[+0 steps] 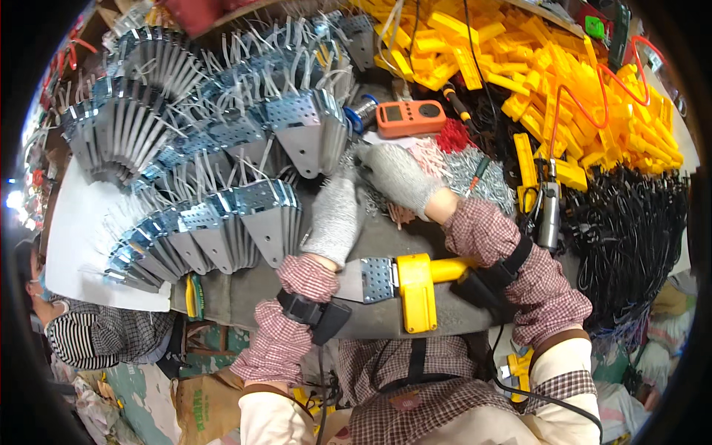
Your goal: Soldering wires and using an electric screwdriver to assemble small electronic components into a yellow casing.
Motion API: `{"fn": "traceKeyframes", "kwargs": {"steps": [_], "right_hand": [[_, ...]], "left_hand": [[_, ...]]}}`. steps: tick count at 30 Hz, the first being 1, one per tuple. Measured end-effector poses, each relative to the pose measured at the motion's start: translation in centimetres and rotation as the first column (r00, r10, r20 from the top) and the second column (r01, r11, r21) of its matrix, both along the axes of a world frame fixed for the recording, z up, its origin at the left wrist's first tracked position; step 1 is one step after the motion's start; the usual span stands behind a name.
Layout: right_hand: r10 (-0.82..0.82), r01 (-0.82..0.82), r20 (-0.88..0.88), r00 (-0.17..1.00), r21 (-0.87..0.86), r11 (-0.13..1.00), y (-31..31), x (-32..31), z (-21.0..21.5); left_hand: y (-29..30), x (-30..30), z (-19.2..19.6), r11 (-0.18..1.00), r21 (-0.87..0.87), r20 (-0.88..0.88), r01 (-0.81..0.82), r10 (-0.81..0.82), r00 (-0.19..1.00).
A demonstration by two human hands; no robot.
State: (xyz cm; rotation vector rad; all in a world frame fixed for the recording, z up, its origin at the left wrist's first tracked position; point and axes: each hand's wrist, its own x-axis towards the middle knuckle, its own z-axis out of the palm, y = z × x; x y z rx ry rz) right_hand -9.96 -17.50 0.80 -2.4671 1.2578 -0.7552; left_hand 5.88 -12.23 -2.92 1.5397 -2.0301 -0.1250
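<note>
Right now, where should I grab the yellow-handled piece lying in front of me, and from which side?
Probably by the yellow handle, your right hand coming from the right: it juts rightward, slimmer than the yellow block, while the flat perforated metal plate points left. Your right arm hides its outer end.

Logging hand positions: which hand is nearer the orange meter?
Right. The right hand is just below the orange meter in view; the left hand is farther, down and left.

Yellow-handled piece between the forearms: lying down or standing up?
Lying down: the yellow-handled piece stretches sideways along the grey tabletop, perforated plate left, handle right.
</note>
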Motion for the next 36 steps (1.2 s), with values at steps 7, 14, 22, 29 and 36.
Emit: {"fn": "traceKeyframes", "kwargs": {"steps": [7, 14, 22, 29, 36], "right_hand": [[0.022, -0.008, 0.152, 0.988, -0.093, 0.996, 1.8, -3.6, 2.8], [-0.246, 0.220, 0.184, 0.952, 0.154, 0.963, 18.9, -14.3, 1.9], [-0.225, 0.217, 0.084, 0.971, 0.098, 0.971, 20.7, -13.8, -0.4], [-0.198, 0.193, 0.098, 0.975, 0.060, 0.979, 21.0, -15.1, -1.4], [-0.123, 0.122, 0.118, 0.985, 0.023, 0.992, 21.0, -15.9, -2.4]], "left_hand": [[0.8, 0.1, 2.2, 1.000, 0.004, 0.116, -0.018, 0.018, 0.993], [4.5, -5.7, 3.7, 0.719, 0.428, -0.501, 0.547, -0.314, 0.806], [4.5, -12.7, 2.6, 0.541, 0.447, -0.437, 0.712, -0.563, 0.702], [5.5, -12.1, 3.7, 0.535, 0.393, -0.091, 0.748, -0.787, 0.611], [8.3, -9.4, 2.7, 0.640, 0.067, -0.056, 0.766, -0.764, 0.643]]}}
